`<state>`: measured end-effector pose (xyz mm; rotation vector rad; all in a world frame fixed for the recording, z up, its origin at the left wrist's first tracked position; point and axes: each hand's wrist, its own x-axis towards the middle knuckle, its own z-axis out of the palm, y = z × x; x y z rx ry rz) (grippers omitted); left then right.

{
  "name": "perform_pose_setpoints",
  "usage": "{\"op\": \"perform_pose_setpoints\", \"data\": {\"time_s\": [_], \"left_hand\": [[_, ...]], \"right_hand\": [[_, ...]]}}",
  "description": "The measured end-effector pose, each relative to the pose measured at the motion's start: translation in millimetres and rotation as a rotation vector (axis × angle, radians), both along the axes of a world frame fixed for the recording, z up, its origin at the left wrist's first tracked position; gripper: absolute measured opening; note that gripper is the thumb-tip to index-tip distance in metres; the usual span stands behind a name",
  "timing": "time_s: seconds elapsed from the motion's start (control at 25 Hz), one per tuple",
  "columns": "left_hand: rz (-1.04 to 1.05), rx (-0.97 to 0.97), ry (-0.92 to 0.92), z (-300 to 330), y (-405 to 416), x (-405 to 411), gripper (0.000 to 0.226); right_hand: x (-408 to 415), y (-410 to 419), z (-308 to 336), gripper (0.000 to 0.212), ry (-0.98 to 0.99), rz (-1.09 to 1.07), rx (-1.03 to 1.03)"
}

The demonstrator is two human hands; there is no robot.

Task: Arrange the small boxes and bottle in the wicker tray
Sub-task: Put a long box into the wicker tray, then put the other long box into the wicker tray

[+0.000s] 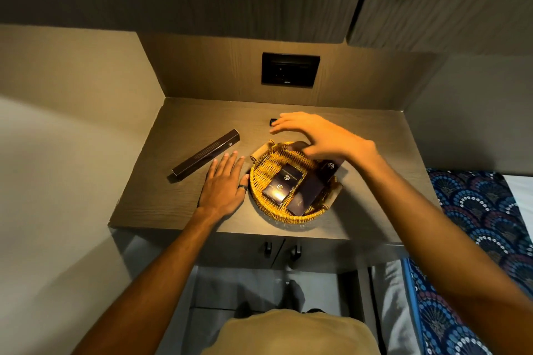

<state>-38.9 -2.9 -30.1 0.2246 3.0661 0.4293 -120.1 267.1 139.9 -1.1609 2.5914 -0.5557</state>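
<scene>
A round wicker tray [261, 166] sits on the wooden desk [178, 121]. Inside it lie three dark boxes with gold logos: one [284, 184] in the middle, a longer one [306, 192] beside it, and another [330, 170] leaning on the right rim. A long thin dark box [205, 155] lies on the desk left of the tray. My left hand [226, 184] rests flat beside the tray's left rim, fingers apart. My right hand [314, 134] hovers over the tray's far rim, fingers spread, holding nothing. A small dark object [272, 121] sits just beyond its fingertips, mostly hidden.
A black wall socket panel [290, 69] is set in the back board. Walls close the desk at left and back. Two cabinet doors with dark handles [296, 251] are under the desk front. A blue patterned bedspread [476, 210] lies to the right.
</scene>
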Motion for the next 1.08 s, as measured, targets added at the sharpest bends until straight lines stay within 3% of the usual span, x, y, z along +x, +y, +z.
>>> {"op": "perform_pose_setpoints", "data": {"time_s": [0.08,0.2,0.32,0.44,0.56,0.72,0.88,0.96,1.08], "left_hand": [[-0.004,0.008,-0.002,4.8,-0.3,1.6,0.063],[-0.023,-0.018,-0.001,9.2,1.2,4.6,0.067],[-0.027,-0.043,-0.009,10.7,1.7,3.4,0.066],[-0.015,-0.042,-0.016,10.4,2.6,2.6,0.065],[-0.003,-0.035,-0.023,6.0,1.2,2.1,0.063],[-0.006,-0.014,-0.001,-0.2,1.7,1.5,0.063],[-0.013,-0.008,0.029,-1.0,1.6,1.2,0.061],[-0.005,-0.010,0.020,-0.9,2.4,1.3,0.062],[0.005,-0.006,0.006,-0.8,3.3,1.9,0.062]], "right_hand": [[-11.0,-63.7,2.1,0.054,0.011,0.076,0.026],[-28.9,-140.0,-8.4,0.054,-0.042,0.056,0.233],[-43.3,-171.7,-23.6,0.050,-0.033,0.032,0.389],[-51.8,-176.4,-32.9,0.043,-0.023,0.030,0.412],[-59.5,-160.8,-25.0,0.041,-0.055,-0.025,0.215],[-69.6,-87.7,4.2,0.041,-0.094,-0.222,-0.258],[-67.0,20.4,9.0,0.038,-0.482,-0.541,-0.778],[-60.3,57.5,1.4,0.029,-0.618,-0.645,-0.808],[-51.1,76.1,-23.3,0.025,-0.692,-0.743,-0.671]]}}
